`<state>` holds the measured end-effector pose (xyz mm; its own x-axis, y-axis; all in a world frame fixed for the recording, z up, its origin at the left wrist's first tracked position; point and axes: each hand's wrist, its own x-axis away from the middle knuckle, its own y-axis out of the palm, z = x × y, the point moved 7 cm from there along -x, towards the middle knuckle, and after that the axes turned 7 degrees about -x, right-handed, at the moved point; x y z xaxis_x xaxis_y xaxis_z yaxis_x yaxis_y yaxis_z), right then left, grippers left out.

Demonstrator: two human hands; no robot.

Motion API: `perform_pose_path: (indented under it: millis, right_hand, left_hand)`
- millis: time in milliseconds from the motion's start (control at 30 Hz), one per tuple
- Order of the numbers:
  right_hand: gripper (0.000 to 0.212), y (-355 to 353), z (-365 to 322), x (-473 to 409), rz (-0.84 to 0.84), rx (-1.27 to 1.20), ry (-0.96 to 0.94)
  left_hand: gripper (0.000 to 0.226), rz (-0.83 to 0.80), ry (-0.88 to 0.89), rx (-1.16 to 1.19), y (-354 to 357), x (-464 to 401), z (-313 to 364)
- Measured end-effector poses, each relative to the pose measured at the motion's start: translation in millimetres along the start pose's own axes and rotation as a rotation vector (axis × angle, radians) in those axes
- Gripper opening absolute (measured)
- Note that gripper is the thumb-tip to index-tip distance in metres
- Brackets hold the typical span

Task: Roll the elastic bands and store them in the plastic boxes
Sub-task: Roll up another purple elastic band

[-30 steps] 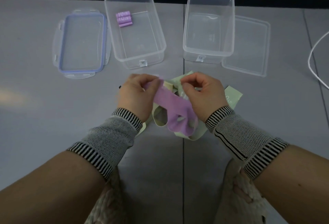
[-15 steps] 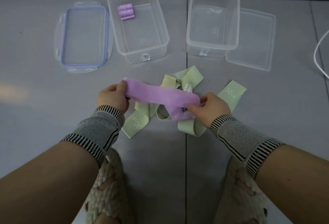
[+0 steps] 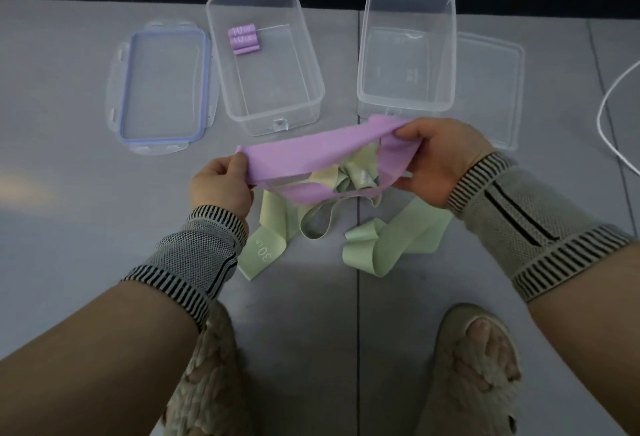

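Left hand [image 3: 221, 186], right hand [image 3: 440, 162] pinch purple band [image 3: 311, 155] ends, above green bands [image 3: 391, 241].

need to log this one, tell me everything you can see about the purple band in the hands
The purple band is a flat, wide loop, looking like smooth stretchy rubber. It is unrolled and held spread above the green bands. The left hand pinches one end, the right hand grips the other.
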<state>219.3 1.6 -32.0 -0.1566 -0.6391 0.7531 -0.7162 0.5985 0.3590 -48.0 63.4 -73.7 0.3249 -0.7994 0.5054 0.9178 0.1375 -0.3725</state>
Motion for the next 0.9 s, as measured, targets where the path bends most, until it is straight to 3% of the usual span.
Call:
perform_pose_path:
  millis: [67, 133, 233, 267, 400, 467, 567, 733, 900]
  right_hand:
    - [0.022, 2.2, -7.9, 2.4, -0.039, -0.015, -0.012]
    - [0.014, -5.9, -22.8, 5.2, 0.05, 0.059, -0.212]
    - [0.014, -5.9, -48.6, 20.8, 0.194, 0.7, -0.734]
    - [0.017, -2.2, -46.8, 23.6, 0.192, 0.819, -0.799]
    - [0.043, -18.7, -18.1, 3.9, 0.25, 1.126, -0.636]
    - [0.05, -38.9, 1.3, -9.3, 0.318, 1.133, -0.505]
    - [0.05, -51.1, 26.2, -16.6, 0.327, 1.17, -0.423]
    - [0.034, -29.2, 33.4, -21.3, 0.291, 1.281, -0.483]
    - [0.041, -3.0, 47.7, -39.4, 0.131, 1.375, -0.471]
  left_hand:
    - [0.025, 0.05, 0.029, 0.001, -6.1, -3.8, 4.3]
    - [0.024, 0.093, 0.073, -0.017, -11.1, -6.0, 10.4]
    - [0.024, 0.141, 0.112, -0.026, -12.9, -7.8, 15.4]
    - [0.024, 0.149, 0.111, -0.035, -12.9, -8.2, 14.5]
    - [0.021, 0.129, 0.063, -0.116, -13.0, -6.7, -4.0]
    - [0.019, 0.112, 0.053, -0.152, -13.1, -4.9, -12.5]
    - [0.019, 0.103, 0.027, -0.162, -14.5, -5.3, -18.2]
    - [0.02, 0.058, -0.002, -0.154, -10.5, -8.6, -19.9]
    - [0.018, 0.05, -0.022, -0.174, -18.3, -12.2, -26.1]
